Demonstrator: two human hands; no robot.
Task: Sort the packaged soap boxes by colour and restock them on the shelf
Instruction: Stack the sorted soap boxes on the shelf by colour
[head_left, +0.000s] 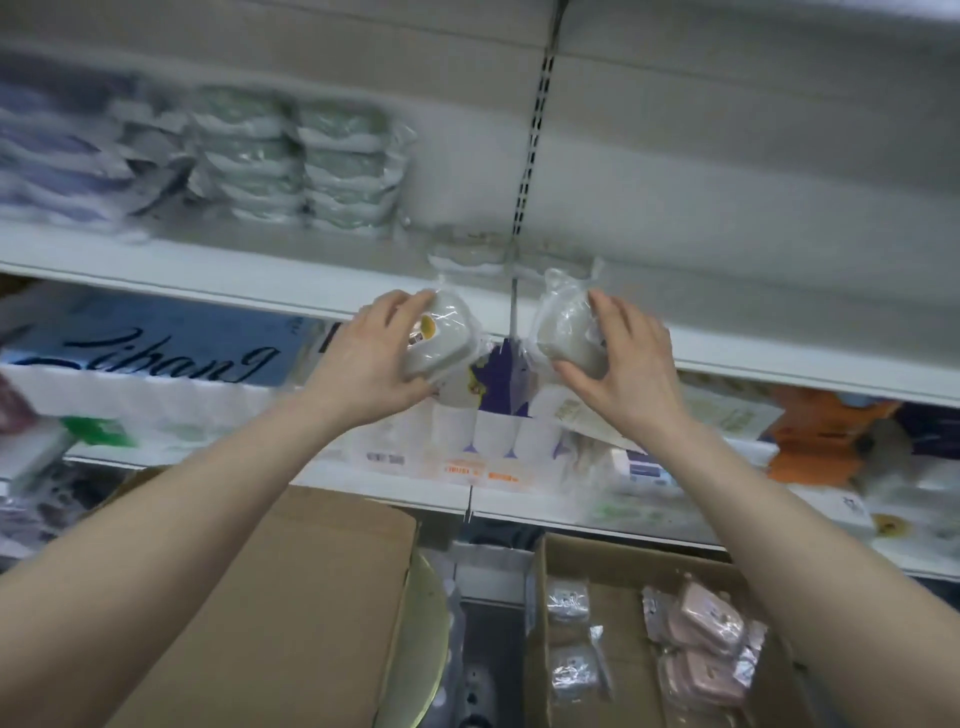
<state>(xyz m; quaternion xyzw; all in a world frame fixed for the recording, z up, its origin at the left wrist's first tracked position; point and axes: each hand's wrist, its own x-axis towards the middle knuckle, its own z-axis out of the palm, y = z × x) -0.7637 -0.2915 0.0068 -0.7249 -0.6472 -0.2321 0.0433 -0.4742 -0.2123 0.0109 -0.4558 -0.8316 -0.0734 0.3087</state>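
Observation:
My left hand (374, 358) grips a grey-beige soap box (441, 340) in clear plastic wrap, held up at the front edge of the white shelf (234, 278). My right hand (623, 364) grips a second grey-beige wrapped soap box (566, 332) beside it. On that shelf, just behind both, lies another wrapped grey-beige box (467, 254). Further left on the shelf stand two stacks of green wrapped boxes (296, 161), and blurred blue-purple ones (57, 156) at the far left. Below, an open carton (540, 613) holds pink wrapped boxes (706, 644) and grey ones (569, 639).
The lower shelf carries tissue packs (156, 358) and other packaged goods, with an orange pack (821, 431) at the right. A cardboard flap (291, 613) lies at the lower left. A slotted metal upright (532, 140) divides the shelf's back wall.

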